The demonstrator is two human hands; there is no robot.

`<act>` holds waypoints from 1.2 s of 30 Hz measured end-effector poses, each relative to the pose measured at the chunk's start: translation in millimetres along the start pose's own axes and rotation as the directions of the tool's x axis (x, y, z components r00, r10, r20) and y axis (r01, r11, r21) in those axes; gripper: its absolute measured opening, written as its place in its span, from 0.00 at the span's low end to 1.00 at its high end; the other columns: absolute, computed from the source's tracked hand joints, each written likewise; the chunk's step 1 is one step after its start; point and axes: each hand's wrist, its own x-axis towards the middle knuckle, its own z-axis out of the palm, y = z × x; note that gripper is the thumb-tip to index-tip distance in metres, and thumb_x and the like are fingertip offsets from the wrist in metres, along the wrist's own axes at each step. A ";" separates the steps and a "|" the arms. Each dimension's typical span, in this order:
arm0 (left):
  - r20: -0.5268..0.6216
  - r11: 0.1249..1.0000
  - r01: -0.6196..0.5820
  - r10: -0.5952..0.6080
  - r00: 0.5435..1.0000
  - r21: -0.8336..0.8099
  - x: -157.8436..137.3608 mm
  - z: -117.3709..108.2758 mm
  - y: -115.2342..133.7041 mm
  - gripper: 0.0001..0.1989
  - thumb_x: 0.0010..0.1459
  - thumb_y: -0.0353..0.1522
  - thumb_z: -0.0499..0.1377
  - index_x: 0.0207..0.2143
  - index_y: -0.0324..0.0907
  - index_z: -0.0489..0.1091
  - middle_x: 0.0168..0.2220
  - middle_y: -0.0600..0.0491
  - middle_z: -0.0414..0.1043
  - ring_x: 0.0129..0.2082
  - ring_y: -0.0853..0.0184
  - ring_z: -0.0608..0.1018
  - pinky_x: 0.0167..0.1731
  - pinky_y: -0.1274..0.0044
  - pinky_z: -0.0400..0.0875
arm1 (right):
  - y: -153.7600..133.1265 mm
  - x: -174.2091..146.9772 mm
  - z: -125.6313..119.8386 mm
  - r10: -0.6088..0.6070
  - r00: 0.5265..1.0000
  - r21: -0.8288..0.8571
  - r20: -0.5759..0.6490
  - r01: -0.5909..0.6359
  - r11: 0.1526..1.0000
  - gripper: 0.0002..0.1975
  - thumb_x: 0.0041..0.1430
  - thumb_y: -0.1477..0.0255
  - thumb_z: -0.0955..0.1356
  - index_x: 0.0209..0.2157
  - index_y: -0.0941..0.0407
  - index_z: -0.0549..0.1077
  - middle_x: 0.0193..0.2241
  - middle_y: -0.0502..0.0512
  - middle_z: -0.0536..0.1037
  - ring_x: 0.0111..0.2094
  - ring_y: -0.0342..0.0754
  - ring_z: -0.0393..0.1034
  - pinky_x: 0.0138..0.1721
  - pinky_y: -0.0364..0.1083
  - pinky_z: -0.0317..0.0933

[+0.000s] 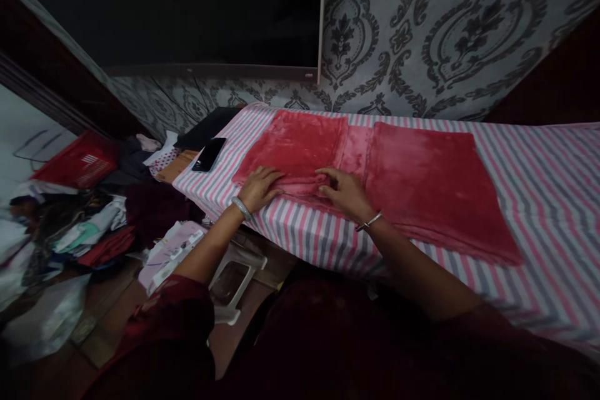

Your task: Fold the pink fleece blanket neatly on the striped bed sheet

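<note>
A red plush blanket (431,181) lies on the striped cloth, its two sides folded inward with a paler strip showing between them. At the front edge of its left folded part, my left hand (257,189) has its fingers on top and its thumb lower, closed on the layers. My right hand (344,192) pinches the same front edge near the inner end of that part, thumb and forefinger curled round the fabric. Between my hands the edge layers look slightly lifted and rumpled. Each wrist wears a silver bangle.
A striped cloth (539,200) covers the table. A black phone (209,155) rests at its left end. A large dark television (187,6) hangs above. On the left floor are heaped clothes (100,231), a red basket (79,159) and a white plastic stool (239,278).
</note>
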 end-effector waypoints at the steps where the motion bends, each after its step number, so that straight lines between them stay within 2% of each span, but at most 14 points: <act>1: 0.006 0.999 0.016 -0.016 1.000 0.030 0.4 -0.2 -0.9 0.24 0.66 0.44 0.56 0.59 0.40 0.71 0.56 0.41 0.74 0.54 0.52 0.73 0.55 0.60 0.68 | 1.0 -0.3 0.3 -0.009 1.000 -0.017 0.000 0.009 1.000 0.23 0.52 0.78 0.69 0.51 0.56 0.80 0.36 0.53 0.81 0.32 0.46 0.70 0.38 0.45 0.64; 6: 0.001 0.978 0.035 -0.036 0.999 0.207 4.6 -1.4 -2.4 0.18 0.67 0.39 0.54 0.51 0.39 0.75 0.47 0.40 0.75 0.47 0.53 0.74 0.47 0.61 0.69 | 9.3 -4.7 3.0 -0.151 0.988 -0.170 -0.026 0.144 0.975 0.21 0.56 0.79 0.68 0.52 0.55 0.78 0.40 0.55 0.81 0.41 0.51 0.72 0.46 0.49 0.65; 10: 0.000 0.942 0.000 0.000 1.000 0.336 6.2 0.4 -4.1 0.16 0.69 0.34 0.50 0.48 0.38 0.75 0.42 0.41 0.74 0.43 0.54 0.73 0.44 0.63 0.68 | 17.0 -16.7 5.7 -0.282 0.959 -0.395 0.007 0.262 0.880 0.20 0.63 0.79 0.65 0.55 0.56 0.75 0.43 0.60 0.77 0.47 0.55 0.69 0.50 0.53 0.64; 15: 0.073 0.921 -0.062 0.037 0.997 0.384 2.7 5.8 -7.0 0.16 0.68 0.29 0.48 0.49 0.39 0.74 0.43 0.40 0.74 0.44 0.55 0.73 0.43 0.64 0.67 | 26.7 -33.4 11.3 -0.340 0.935 -0.541 0.096 0.336 0.771 0.17 0.66 0.80 0.63 0.52 0.59 0.77 0.40 0.62 0.74 0.44 0.56 0.65 0.46 0.52 0.64; 18: 0.123 0.922 -0.081 0.037 0.992 0.379 -0.7 4.7 -6.3 0.17 0.68 0.29 0.48 0.51 0.39 0.74 0.45 0.41 0.75 0.45 0.55 0.73 0.43 0.64 0.67 | 29.7 -37.3 13.1 -0.359 0.930 -0.545 0.082 0.343 0.765 0.16 0.65 0.81 0.63 0.50 0.57 0.77 0.41 0.62 0.74 0.44 0.55 0.64 0.44 0.51 0.64; 21: 0.112 0.927 -0.074 0.035 0.993 0.369 -2.3 0.9 -2.5 0.18 0.68 0.30 0.48 0.55 0.39 0.72 0.49 0.40 0.74 0.47 0.54 0.73 0.43 0.63 0.68 | 29.6 -37.7 13.2 -0.386 0.921 -0.541 0.055 0.352 0.764 0.15 0.66 0.80 0.63 0.49 0.57 0.77 0.49 0.63 0.73 0.49 0.56 0.63 0.48 0.52 0.63; 25: 0.066 0.948 -0.084 0.067 0.996 0.308 0.2 1.1 2.8 0.19 0.67 0.32 0.50 0.57 0.40 0.71 0.52 0.38 0.73 0.49 0.53 0.73 0.45 0.62 0.69 | 28.2 -36.8 13.8 -0.405 0.911 -0.514 0.078 0.385 0.766 0.15 0.67 0.81 0.63 0.50 0.58 0.76 0.51 0.62 0.75 0.55 0.57 0.62 0.52 0.53 0.63; 30: 0.039 0.979 -0.119 0.114 0.993 0.163 2.1 4.5 0.9 0.18 0.66 0.30 0.50 0.52 0.39 0.75 0.47 0.40 0.76 0.46 0.56 0.76 0.48 0.62 0.73 | 27.7 -36.5 15.3 -0.382 0.919 -0.511 0.091 0.373 0.775 0.14 0.67 0.82 0.64 0.48 0.57 0.76 0.48 0.62 0.77 0.53 0.55 0.64 0.52 0.53 0.64; 33: -0.027 0.995 -0.103 0.103 0.994 0.002 5.3 -2.6 0.3 0.20 0.62 0.29 0.51 0.52 0.42 0.75 0.49 0.43 0.77 0.50 0.57 0.77 0.53 0.61 0.73 | 26.3 -37.5 15.2 -0.360 0.926 -0.508 0.115 0.366 0.780 0.14 0.67 0.82 0.64 0.49 0.58 0.76 0.48 0.62 0.76 0.51 0.54 0.65 0.52 0.54 0.65; 36: -0.051 0.987 -0.070 0.063 0.997 -0.147 23.5 -9.3 6.8 0.23 0.62 0.29 0.49 0.55 0.46 0.73 0.52 0.46 0.77 0.53 0.59 0.77 0.56 0.61 0.73 | 23.3 -40.0 13.9 -0.352 0.928 -0.495 0.124 0.365 0.789 0.16 0.66 0.82 0.64 0.52 0.59 0.75 0.50 0.63 0.76 0.53 0.55 0.65 0.52 0.54 0.66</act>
